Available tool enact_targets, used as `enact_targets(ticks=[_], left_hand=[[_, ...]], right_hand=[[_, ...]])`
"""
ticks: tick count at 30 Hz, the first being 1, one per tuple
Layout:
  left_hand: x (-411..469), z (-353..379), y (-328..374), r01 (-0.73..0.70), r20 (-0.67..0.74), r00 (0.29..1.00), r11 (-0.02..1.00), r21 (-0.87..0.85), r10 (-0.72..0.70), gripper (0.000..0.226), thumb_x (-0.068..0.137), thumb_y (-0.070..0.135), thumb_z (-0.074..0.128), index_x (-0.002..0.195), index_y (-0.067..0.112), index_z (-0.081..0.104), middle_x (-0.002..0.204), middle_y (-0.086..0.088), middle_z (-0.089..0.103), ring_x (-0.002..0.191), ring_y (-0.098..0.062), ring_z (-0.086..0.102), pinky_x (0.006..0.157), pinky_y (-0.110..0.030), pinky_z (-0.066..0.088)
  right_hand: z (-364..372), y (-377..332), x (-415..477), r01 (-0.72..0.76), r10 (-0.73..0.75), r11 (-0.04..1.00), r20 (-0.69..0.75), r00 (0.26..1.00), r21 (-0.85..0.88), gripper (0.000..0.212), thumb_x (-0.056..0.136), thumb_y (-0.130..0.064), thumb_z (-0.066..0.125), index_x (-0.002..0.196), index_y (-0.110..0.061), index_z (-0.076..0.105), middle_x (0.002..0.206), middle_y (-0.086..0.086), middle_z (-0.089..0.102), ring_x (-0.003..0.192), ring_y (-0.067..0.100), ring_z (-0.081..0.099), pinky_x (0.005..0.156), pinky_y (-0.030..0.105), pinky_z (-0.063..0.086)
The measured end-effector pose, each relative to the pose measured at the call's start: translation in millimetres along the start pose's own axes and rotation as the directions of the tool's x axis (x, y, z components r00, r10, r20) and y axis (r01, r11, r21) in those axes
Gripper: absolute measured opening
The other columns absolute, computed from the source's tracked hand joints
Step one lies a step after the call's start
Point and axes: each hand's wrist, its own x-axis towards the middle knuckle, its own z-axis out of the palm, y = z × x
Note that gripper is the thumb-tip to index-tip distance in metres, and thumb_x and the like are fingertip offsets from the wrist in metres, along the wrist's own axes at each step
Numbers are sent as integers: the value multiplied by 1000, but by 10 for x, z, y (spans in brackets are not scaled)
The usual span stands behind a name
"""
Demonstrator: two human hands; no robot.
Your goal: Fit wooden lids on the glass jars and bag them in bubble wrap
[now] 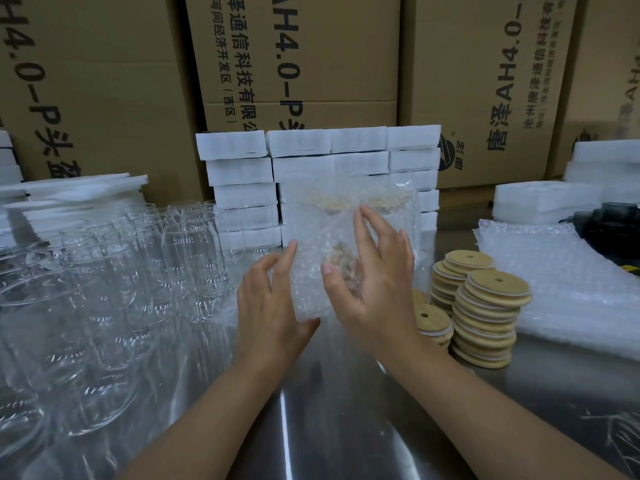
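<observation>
Both hands are on the bubble-wrap bag [329,220], held upright above the middle of the table. The left hand [273,299] curls round its lower left edge and bottom corner. The right hand [375,282] lies against its front with fingers spread and nearly straight, thumb pressed to the wrap. Through the cloudy bubbles a pale wooden lid [329,199] shows near the top. The glass beneath it is too blurred to make out.

Left of the hands stand crowded clear glass jars [104,289], all uncovered. To the right, leaning stacks of round wooden lids [485,317] rise, each disc with a small hole. Beyond them lies a flat pile of bubble wrap [571,282].

Brown cartons [294,46] wall off the back, printed sideways in black with "AH4.0-P" and rows of Chinese characters. White foam blocks [311,161] are stacked against them.

It all sits on a shiny steel table [311,427] that catches the light.
</observation>
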Motion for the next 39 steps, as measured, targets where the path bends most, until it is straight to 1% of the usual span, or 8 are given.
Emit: enact_targets(ticks=[3,9,15,24,29,32,35,39], left_hand=[[-4,4,-14,5,-13,1000,999,-32,-5,120,52,19,94,145,32,18,133,-17,43,121,-27,38,103,-37,30],[-1,5,-27,32,-3,999,997,-68,-32,116,52,16,91,149,17,28,130,-18,42,120,-28,39,102,-39,34],[-14,-11,-18,39,10,999,996,-76,-38,117,52,17,93,149,17,28,131,-17,41,121,-30,40,103,-42,36],[-22,1,-16,55,14,998,989,-134,-54,116,54,24,93,149,21,25,132,-11,38,123,-25,38,103,-42,38],[27,1,-33,210,2,976,946,-247,-216,107,55,31,89,145,20,32,128,1,37,115,-4,33,98,-25,38],[30,7,-29,306,11,943,855,-418,-332,107,55,34,90,142,17,32,130,2,37,119,-3,40,99,-12,33],[13,18,-20,383,92,907,715,-585,-411,113,54,47,87,145,19,26,141,-2,42,131,-14,44,113,-38,36],[13,10,60,392,136,899,626,-675,-416,97,58,31,86,137,29,29,140,-3,47,125,-12,52,106,-33,43]], right_hand=[[-15,1,16,-52,54,998,-43,998,46,81,85,-56,34,150,-9,23,149,-11,13,139,-4,2,118,52,9],[-6,20,15,-121,125,990,-44,991,74,53,83,-59,34,105,-17,59,145,1,37,135,7,21,114,55,13],[-9,60,23,-167,167,986,68,984,-6,81,81,-66,18,139,-17,47,142,-6,44,136,7,26,119,39,-2],[-17,21,18,-160,164,982,-39,986,103,80,86,-59,29,150,-12,25,149,0,30,137,5,18,115,52,19],[-13,33,26,-136,169,932,-72,983,337,66,86,-57,34,143,-28,23,144,-7,30,135,12,33,112,39,31],[16,31,-1,-225,219,846,70,973,484,68,80,-63,40,140,-38,21,145,-12,29,132,1,35,101,12,31],[98,61,-40,-374,265,825,295,918,424,91,68,-72,50,146,-42,14,148,-16,27,132,1,34,100,19,31],[175,68,-106,-440,245,845,511,824,304,103,60,-78,57,142,-53,1,151,-20,25,134,0,28,105,28,31]])
